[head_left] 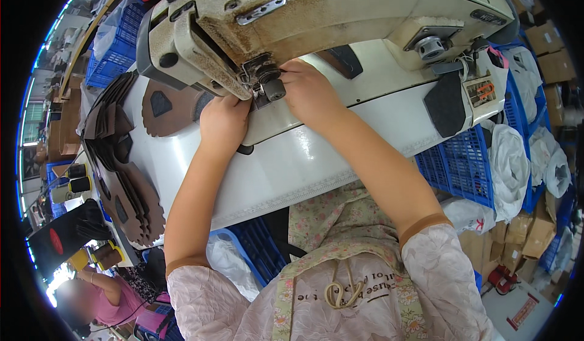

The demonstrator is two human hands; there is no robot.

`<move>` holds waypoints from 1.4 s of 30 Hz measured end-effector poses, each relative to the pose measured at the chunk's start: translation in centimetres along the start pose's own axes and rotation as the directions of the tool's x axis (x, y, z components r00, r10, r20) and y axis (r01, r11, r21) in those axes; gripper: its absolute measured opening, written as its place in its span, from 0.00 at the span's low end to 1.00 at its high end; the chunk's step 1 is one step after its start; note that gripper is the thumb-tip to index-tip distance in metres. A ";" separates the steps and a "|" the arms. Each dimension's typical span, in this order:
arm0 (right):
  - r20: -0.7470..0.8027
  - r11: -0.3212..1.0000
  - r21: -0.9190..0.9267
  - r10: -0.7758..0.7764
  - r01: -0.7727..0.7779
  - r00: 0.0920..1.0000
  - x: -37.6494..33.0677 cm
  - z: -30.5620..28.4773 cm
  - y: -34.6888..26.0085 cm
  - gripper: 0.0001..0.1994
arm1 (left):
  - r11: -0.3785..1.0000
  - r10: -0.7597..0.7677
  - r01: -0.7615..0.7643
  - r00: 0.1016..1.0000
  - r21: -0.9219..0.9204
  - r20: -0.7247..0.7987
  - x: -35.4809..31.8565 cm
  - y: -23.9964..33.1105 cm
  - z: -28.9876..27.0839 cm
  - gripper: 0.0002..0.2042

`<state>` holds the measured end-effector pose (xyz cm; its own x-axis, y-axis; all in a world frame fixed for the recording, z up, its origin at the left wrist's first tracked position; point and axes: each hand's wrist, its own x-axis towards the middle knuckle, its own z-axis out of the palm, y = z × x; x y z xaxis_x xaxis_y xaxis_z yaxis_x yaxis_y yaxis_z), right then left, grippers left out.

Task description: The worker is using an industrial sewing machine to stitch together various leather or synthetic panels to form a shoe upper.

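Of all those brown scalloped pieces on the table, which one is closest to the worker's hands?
The single brown piece lying flat just beside the left hand, under the sewing machine's head; the others sit stacked along the table's left edge.

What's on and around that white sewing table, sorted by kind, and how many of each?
Worn cream industrial sewing machine: 1
Person's bare hands at the needle, left hand and right hand: 2
Thread spools at the table's left end: 2
Fanned row of brown scalloped leather pieces: 1
Total: 6

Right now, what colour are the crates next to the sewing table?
The crates are blue, with a grid of holes. The head view shows them best, to the right of the sewing table.
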<state>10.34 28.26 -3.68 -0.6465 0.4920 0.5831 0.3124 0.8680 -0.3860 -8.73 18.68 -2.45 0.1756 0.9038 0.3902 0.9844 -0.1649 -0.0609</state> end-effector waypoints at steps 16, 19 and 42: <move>0.002 1.000 -0.012 0.016 -0.016 1.000 0.1 -0.4 -0.2 0.08 | 1.000 -0.001 0.001 1.000 0.001 0.001 0.1 0.1 0.0 0.07; -0.001 1.000 -0.015 0.012 -0.012 1.000 0.0 -0.2 -0.2 0.08 | 1.000 0.008 -0.008 1.000 -0.008 -0.004 0.1 0.0 0.0 0.08; -0.308 0.974 -0.081 0.178 -0.212 0.935 -8.4 -18.7 1.2 0.08 | 0.995 -0.073 0.072 0.997 -0.067 -0.012 -0.5 -0.9 -0.6 0.16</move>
<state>29.14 26.41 4.32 -0.3345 0.6349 0.6964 0.4973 0.7466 -0.4419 -9.70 18.11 -2.02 0.1028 0.9085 0.4049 0.9917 -0.1252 0.0290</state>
